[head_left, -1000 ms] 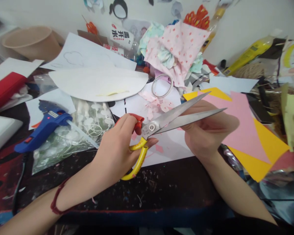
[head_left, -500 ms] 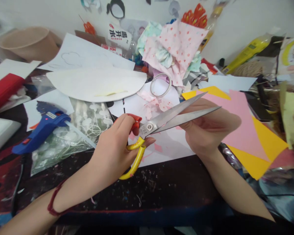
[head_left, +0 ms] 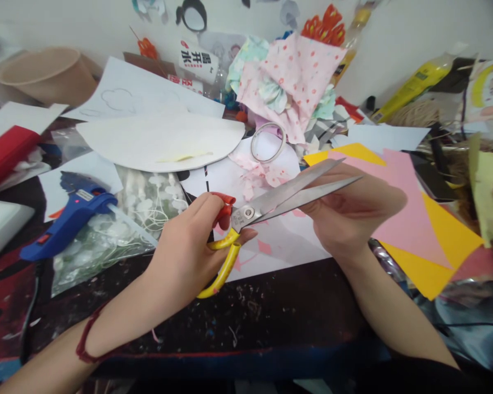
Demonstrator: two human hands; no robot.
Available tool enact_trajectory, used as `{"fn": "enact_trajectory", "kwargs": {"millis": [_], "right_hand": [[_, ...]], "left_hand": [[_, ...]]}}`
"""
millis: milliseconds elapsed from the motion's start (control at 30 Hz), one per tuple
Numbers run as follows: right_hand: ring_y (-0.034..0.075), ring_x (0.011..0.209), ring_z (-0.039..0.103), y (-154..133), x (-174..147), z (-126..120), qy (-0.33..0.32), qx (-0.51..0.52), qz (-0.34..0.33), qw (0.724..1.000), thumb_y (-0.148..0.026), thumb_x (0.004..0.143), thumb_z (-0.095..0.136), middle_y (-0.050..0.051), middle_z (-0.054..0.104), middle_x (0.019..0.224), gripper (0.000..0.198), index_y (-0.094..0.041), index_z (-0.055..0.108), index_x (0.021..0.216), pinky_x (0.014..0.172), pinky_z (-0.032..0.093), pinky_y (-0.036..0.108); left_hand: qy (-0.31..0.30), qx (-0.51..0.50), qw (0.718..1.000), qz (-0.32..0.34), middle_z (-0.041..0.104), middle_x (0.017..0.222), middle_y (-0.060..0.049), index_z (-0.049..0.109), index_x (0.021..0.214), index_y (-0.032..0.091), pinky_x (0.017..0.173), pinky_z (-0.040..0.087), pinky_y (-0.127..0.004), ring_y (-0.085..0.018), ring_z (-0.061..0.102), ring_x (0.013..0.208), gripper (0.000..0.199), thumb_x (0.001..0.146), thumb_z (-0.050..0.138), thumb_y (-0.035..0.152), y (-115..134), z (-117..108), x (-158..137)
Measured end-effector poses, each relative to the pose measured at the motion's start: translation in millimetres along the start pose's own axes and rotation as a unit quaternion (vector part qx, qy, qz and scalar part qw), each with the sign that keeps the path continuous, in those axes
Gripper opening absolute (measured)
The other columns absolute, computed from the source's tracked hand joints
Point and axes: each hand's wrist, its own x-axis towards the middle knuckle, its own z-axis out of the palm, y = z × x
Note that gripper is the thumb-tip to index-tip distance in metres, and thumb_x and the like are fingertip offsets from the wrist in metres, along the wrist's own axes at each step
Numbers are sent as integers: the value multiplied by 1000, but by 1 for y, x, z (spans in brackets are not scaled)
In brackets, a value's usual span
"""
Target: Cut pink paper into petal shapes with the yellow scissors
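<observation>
In the head view my left hand [head_left: 191, 238] is wrapped round scissors [head_left: 248, 213] with one red handle and one yellow handle. Their long metal blades are parted and point to the right. Behind the blade tips is my right hand [head_left: 349, 213], its fingers curled and pinched together. Whatever those fingers hold, if anything, is hidden by the blades and the hand. Under the scissors lies a white paper sheet [head_left: 287, 254] with small pink paper pieces [head_left: 265, 247] on it.
A blue glue gun [head_left: 72, 219] rests at left on a clear bag of white cords [head_left: 143, 208]. Behind are a white foam board [head_left: 160, 139], a tape roll [head_left: 268, 143] and polka-dot paper [head_left: 299, 71]. Pink paper [head_left: 414, 219] and yellow paper [head_left: 431, 273] lie at right.
The scissor blades have drawn slightly closer together. My left hand has shifted slightly left in the view; my right hand has hardly moved.
</observation>
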Motion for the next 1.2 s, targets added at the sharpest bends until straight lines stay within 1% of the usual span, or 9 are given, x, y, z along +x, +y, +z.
{"fn": "enact_trajectory", "kwargs": {"millis": [167, 367, 567, 633, 700, 833, 1033, 1133, 1200], "right_hand": [[13, 60, 64, -3, 0, 2, 6, 20, 61, 998, -11, 71, 83, -3, 74, 68, 19, -26, 79, 81, 54, 51, 30], [11, 54, 61, -7, 1, -1, -26, 73, 218, 973, -22, 74, 83, -3, 70, 60, 6, -25, 78, 73, 48, 48, 27], [8, 50, 54, 1, 2, -2, -65, 131, 308, 940, -28, 73, 84, -4, 66, 57, 8, -22, 79, 72, 44, 42, 22], [7, 50, 54, 0, 8, -1, -64, 141, 318, 935, -27, 71, 85, -4, 66, 56, 9, -20, 79, 71, 44, 42, 21], [8, 50, 54, -5, 19, 1, -48, 134, 312, 939, -27, 70, 85, -4, 66, 56, 9, -20, 79, 70, 45, 41, 21], [9, 53, 54, -20, 58, 10, 19, 101, 245, 964, -27, 69, 86, -3, 66, 56, 9, -22, 79, 68, 48, 41, 23], [11, 61, 61, -38, 129, 31, 172, 106, 95, 975, -27, 68, 86, -4, 70, 65, 8, -28, 80, 74, 61, 51, 27], [11, 62, 59, -44, 149, 35, 255, 79, 59, 962, -30, 71, 85, -4, 66, 62, 7, -27, 79, 73, 60, 51, 27], [11, 61, 58, -47, 152, 36, 287, 57, 46, 955, -30, 73, 83, -4, 65, 62, 7, -26, 78, 73, 60, 51, 27]], "left_hand": [[15, -44, 998, -46, 31, 60, 6, 35, 69, 23, 50, 25, -27, -11, 28, 54, 38, 88, 62, 41, -3, 0, 2], [28, -90, 987, -131, 43, 63, 2, 44, 72, 23, 51, 29, -30, -12, 35, 56, 36, 89, 57, 52, -14, 0, 5], [-6, -122, 986, -114, 52, 74, -1, 51, 98, 20, 57, 37, -33, -14, 43, 60, 40, 92, 47, 59, -19, -1, 14], [-11, -162, 979, -121, 50, 70, 0, 52, 96, 20, 56, 36, -32, -14, 43, 59, 41, 93, 47, 60, -20, -1, 20], [-2, -206, 972, -111, 51, 68, -1, 55, 89, 20, 55, 37, -31, -13, 46, 59, 45, 97, 39, 61, -20, -3, 30], [31, -324, 940, -97, 56, 68, -3, 57, 77, 20, 53, 39, -30, -12, 47, 56, 46, 96, 44, 59, -6, -23, 62], [158, -233, 959, 23, 55, 74, -1, 51, 82, 22, 58, 38, -31, -13, 46, 61, 40, 97, 42, 58, 33, -84, 105], [194, -183, 962, 53, 57, 76, -2, 51, 87, 22, 59, 36, -31, -15, 48, 63, 36, 93, 49, 56, 48, -102, 104], [225, -118, 965, 58, 62, 83, -3, 50, 95, 21, 64, 41, -32, -17, 57, 72, 33, 92, 53, 53, 55, -105, 97]]}}
